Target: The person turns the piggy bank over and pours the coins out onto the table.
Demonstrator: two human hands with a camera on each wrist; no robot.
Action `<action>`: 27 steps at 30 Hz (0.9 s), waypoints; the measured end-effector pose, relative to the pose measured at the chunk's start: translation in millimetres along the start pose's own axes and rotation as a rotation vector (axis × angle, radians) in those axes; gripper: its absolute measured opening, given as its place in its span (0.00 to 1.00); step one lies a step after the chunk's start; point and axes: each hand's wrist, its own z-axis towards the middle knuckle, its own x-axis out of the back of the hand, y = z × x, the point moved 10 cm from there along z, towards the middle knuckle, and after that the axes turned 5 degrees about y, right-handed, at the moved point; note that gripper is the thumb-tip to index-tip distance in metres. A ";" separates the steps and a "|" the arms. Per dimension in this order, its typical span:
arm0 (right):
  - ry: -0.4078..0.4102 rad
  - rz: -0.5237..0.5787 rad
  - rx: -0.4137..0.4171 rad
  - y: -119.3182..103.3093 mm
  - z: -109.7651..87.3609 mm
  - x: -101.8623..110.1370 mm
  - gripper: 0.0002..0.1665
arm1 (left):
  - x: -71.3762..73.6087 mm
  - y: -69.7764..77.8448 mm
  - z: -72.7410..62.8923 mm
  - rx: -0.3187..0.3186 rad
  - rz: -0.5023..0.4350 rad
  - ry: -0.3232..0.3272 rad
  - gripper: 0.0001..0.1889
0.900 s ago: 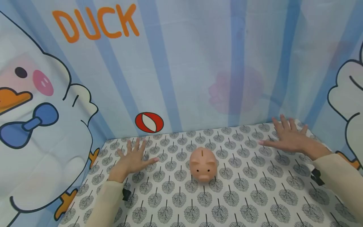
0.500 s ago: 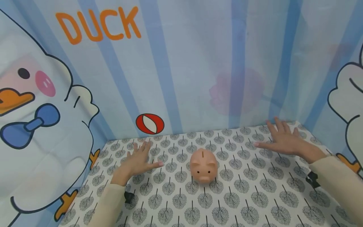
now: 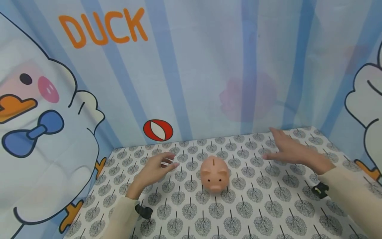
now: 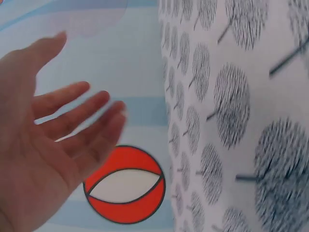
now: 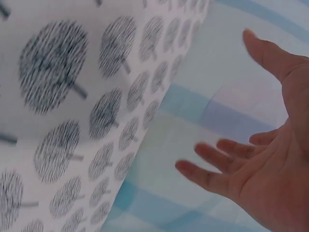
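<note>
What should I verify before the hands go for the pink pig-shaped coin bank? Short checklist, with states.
1. Pink pig-shaped coin bank sits slot-up on the white cloth with grey tree print: ok.
2. Bare left hand holds nothing: ok.
3. Bare right hand holds nothing: ok.
4. Narrow dark coin slot uncovered: ok.
5. Either hand touching the bank: not ok, both apart.
6. Coins inside: cannot tell.

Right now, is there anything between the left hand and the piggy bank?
No object: in the head view, only bare tree-print cloth shows between the left hand and the piggy bank.
</note>
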 end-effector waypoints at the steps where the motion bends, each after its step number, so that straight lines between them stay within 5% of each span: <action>1: 0.000 0.008 0.010 -4.2 0.3 -0.1 0.75 | -0.1 3.2 1.1 -0.014 -0.019 0.018 0.27; 9: 0.023 0.062 0.092 -35.7 1.6 -7.7 0.63 | -14.4 21.7 4.3 -0.042 -0.135 0.019 0.17; 27: -0.053 0.089 0.174 -81.3 -3.6 -54.4 0.56 | -71.6 34.3 2.1 -0.033 -0.288 -0.141 0.38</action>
